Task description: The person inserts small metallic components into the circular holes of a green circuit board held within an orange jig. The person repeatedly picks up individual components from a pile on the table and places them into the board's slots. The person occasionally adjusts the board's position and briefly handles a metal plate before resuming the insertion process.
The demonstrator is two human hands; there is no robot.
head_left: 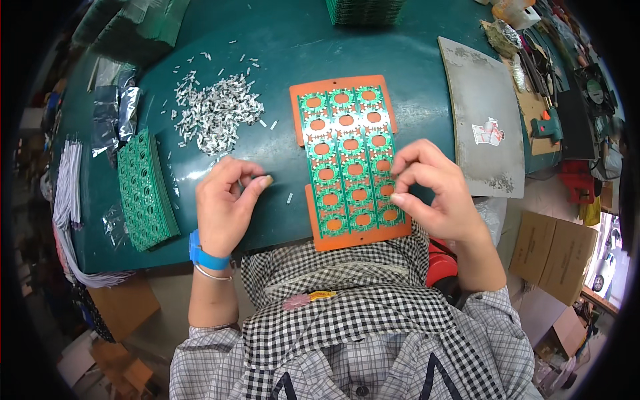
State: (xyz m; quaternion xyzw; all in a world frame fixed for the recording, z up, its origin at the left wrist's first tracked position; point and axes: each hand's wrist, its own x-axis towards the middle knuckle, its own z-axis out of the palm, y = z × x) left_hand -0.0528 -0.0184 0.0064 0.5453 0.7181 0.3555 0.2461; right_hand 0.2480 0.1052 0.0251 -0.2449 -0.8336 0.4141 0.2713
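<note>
A green circuit board panel with rows of oval openings lies on an orange-brown plate in front of me. My right hand is over the panel's right edge, fingers bent and thumb close to the index finger. Anything held between those fingertips is too small to make out. Left of the panel, my left hand is curled above the table, thumb against the bent fingers; what it may hold is hidden. A single small white piece lies between that hand and the plate. Farther off is a heap of similar small white pieces.
At the left stand a stack of green panels, silver-black bags and a bundle of white wires. More stacked boards are at the far edge. A grey board lies right, with tools beyond it.
</note>
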